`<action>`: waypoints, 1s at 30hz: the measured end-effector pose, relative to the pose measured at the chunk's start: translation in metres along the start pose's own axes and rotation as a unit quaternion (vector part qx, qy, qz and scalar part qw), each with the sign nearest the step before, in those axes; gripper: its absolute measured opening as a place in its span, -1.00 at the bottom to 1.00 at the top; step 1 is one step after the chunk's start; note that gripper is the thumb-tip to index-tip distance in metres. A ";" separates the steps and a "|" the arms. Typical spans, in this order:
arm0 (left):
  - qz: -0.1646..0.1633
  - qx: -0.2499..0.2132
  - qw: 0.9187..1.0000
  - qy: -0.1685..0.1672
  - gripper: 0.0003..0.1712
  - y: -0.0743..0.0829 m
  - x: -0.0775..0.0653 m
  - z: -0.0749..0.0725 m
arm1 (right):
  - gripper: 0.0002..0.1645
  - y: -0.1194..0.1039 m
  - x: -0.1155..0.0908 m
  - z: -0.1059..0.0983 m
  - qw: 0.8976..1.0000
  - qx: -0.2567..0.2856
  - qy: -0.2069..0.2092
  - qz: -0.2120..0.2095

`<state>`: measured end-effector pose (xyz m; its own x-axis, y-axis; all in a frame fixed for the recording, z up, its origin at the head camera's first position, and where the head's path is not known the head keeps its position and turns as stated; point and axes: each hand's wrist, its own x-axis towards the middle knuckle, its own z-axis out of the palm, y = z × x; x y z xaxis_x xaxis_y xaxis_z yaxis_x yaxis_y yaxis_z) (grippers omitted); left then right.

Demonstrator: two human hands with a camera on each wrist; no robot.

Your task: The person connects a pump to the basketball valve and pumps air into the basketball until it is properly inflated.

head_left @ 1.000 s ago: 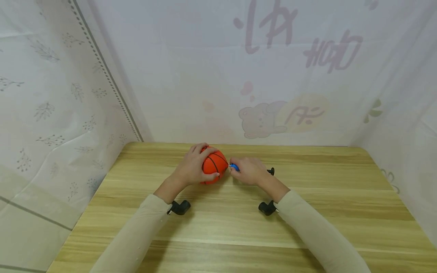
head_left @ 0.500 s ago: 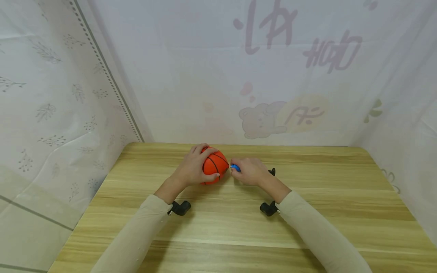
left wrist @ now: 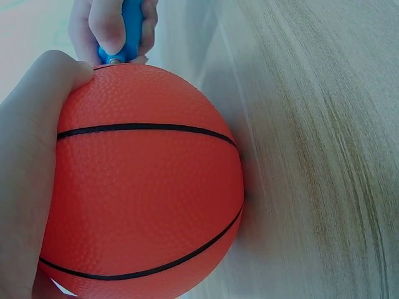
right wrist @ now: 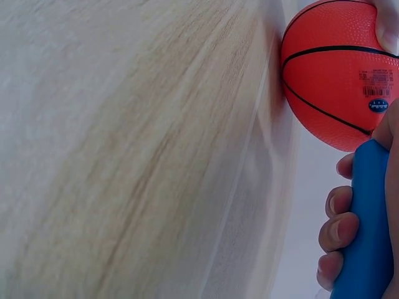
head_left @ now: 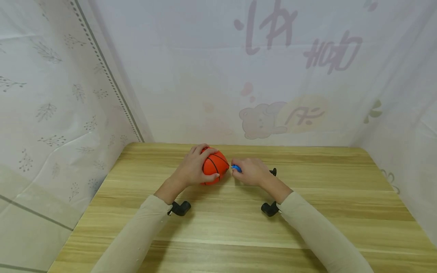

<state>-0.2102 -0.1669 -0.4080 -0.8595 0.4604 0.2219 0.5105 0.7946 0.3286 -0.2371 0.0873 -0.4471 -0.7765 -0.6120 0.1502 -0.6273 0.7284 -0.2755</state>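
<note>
An orange-red ball with black seams, a small basketball [head_left: 215, 167], rests on the table near its back edge. My left hand [head_left: 192, 167] grips it from the left, fingers over the top and thumb at the near side. My right hand [head_left: 250, 171] holds a blue ball pump [head_left: 236, 168] with its pale metal tip towards the basketball's right side. There the basketball is drawn out to a point. In the right wrist view, fingers [right wrist: 341, 230] curl round the thick blue pump [right wrist: 368, 218]. How deep the tip sits in the basketball cannot be told.
The wooden table [head_left: 218, 235] reaches back to a printed cloth wall [head_left: 191, 76], with more cloth at both sides. Black wrist mounts [head_left: 181, 208] stick out from both sleeves, close over the tabletop.
My right hand and the pump have shifted very slightly to the right, away from the basketball. The left hand and basketball look almost unmoved.
</note>
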 end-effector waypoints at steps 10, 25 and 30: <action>0.022 0.029 0.999 -0.010 -0.15 0.004 0.007 0.003 | -0.83 0.006 -0.007 0.001 1.000 -0.013 0.006 -0.014; 0.031 0.025 0.999 -0.003 -0.13 0.003 0.002 0.003 | -0.80 0.001 -0.006 -0.003 1.000 -0.019 -0.018 -0.005; 0.037 0.018 0.999 0.006 -0.13 0.001 0.001 0.004 | -0.81 0.000 -0.005 -0.004 1.000 -0.008 -0.028 0.001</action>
<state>-0.2103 -0.1644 -0.4110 -0.8187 0.5143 0.2553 0.5716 0.7718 0.2784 -0.2336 0.0915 -0.4446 -0.7732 -0.6268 0.0967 -0.6275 0.7339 -0.2600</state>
